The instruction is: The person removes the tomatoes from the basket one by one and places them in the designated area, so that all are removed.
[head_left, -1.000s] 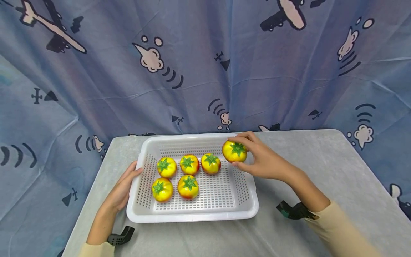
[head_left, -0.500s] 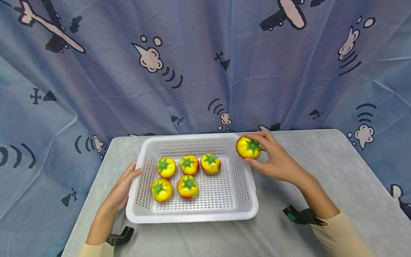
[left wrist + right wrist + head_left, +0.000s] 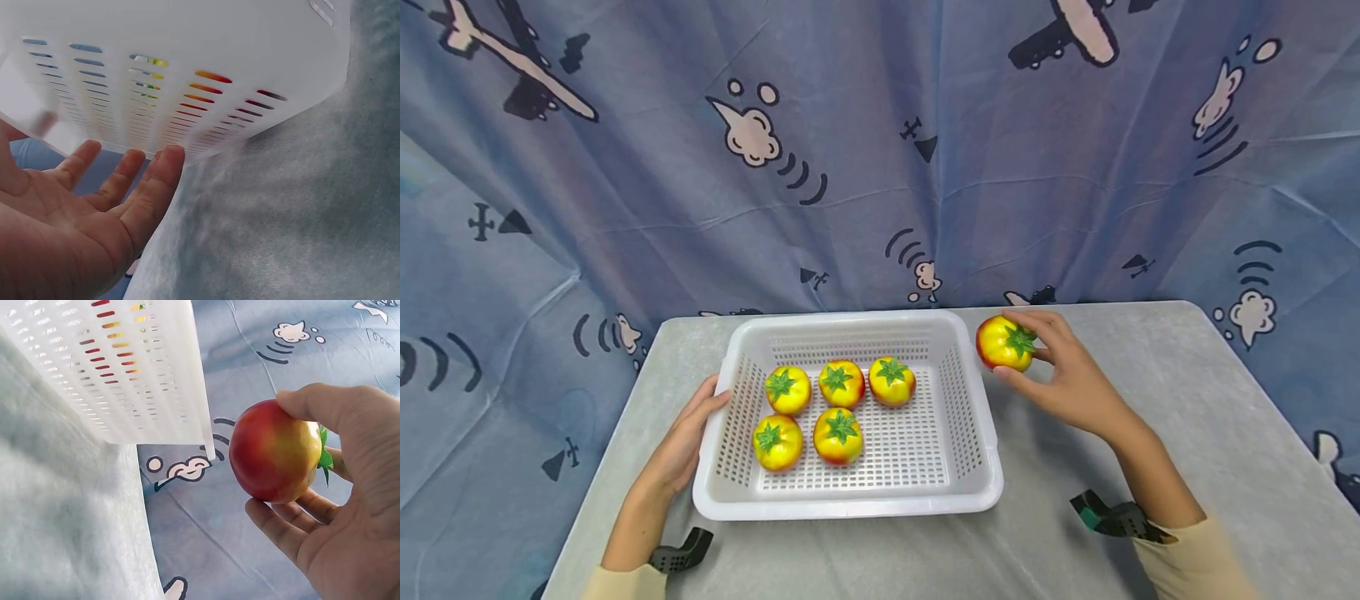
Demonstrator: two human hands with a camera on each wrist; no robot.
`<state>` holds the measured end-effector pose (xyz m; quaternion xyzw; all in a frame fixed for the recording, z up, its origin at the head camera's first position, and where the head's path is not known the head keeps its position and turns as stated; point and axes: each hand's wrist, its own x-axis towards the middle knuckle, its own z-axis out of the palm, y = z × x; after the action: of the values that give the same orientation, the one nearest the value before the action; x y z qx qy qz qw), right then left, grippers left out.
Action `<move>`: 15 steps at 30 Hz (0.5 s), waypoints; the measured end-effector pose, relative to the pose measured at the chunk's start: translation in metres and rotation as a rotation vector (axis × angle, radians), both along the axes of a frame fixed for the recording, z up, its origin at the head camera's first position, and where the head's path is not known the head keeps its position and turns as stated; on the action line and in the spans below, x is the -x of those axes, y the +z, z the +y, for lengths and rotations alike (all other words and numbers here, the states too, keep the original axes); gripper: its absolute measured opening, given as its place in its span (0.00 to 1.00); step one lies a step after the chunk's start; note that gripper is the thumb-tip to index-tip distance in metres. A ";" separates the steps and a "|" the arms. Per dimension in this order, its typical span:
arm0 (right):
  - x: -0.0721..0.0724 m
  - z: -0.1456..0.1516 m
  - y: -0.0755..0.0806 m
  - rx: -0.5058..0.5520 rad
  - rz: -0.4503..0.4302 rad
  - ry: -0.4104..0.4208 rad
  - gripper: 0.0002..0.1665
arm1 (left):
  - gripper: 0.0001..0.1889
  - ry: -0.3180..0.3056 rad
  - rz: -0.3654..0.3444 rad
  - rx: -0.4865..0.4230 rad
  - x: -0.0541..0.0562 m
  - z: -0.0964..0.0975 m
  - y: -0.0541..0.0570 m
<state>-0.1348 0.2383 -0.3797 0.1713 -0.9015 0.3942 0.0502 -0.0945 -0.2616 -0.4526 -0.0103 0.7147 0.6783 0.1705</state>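
Observation:
In the head view, my right hand (image 3: 1067, 375) holds a glossy yellow-red tomato (image 3: 1002, 343) with a green star-shaped top, just outside the basket's right rim. The right wrist view shows the thumb on one side of this tomato (image 3: 272, 453) and the fingers on the other, with a gap to the basket wall. My left hand (image 3: 681, 442) grips the left rim of a white plastic basket (image 3: 850, 506), thumb over the rim. In the left wrist view its fingers (image 3: 153, 187) touch the outer slotted wall. Several similar tomatoes (image 3: 838, 436) lie inside, in two rows.
The basket stands on a grey table (image 3: 1097, 358), whose far edge meets a blue patterned curtain (image 3: 850, 208). Bare basket floor (image 3: 902, 450) shows at the right of the tomatoes. Black wrist devices (image 3: 681, 552) sit on both arms.
My right hand has carried the tomato rightward, from over the basket's back right corner to beyond its right rim. The left hand and the other tomatoes have barely moved.

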 end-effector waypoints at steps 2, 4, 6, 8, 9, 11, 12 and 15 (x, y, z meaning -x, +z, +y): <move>-0.001 0.003 -0.002 0.008 -0.001 -0.024 0.43 | 0.32 -0.004 0.004 -0.004 0.000 0.000 0.000; -0.002 0.005 -0.004 0.013 -0.005 -0.049 0.44 | 0.32 -0.008 0.008 -0.009 0.000 0.000 0.000; -0.003 0.008 -0.007 0.024 -0.009 -0.068 0.45 | 0.32 -0.013 0.010 -0.014 0.000 0.000 -0.001; -0.004 0.011 -0.011 0.033 -0.011 -0.084 0.45 | 0.31 -0.017 0.013 -0.016 0.000 0.000 -0.001; -0.005 0.013 -0.012 0.034 -0.012 -0.092 0.45 | 0.31 -0.020 0.014 -0.018 0.000 0.000 -0.001; -0.006 0.016 -0.016 0.037 -0.013 -0.104 0.45 | 0.31 -0.025 0.015 -0.018 -0.001 0.000 -0.001; -0.007 0.017 -0.017 0.036 -0.013 -0.111 0.44 | 0.31 -0.026 0.017 -0.018 -0.001 0.000 -0.001; -0.007 0.020 -0.022 0.025 -0.016 -0.122 0.44 | 0.31 -0.026 0.018 -0.022 -0.001 -0.001 -0.001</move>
<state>-0.1282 0.2582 -0.4018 0.1123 -0.9057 0.4029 0.0693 -0.0935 -0.2625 -0.4536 0.0069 0.7086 0.6840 0.1730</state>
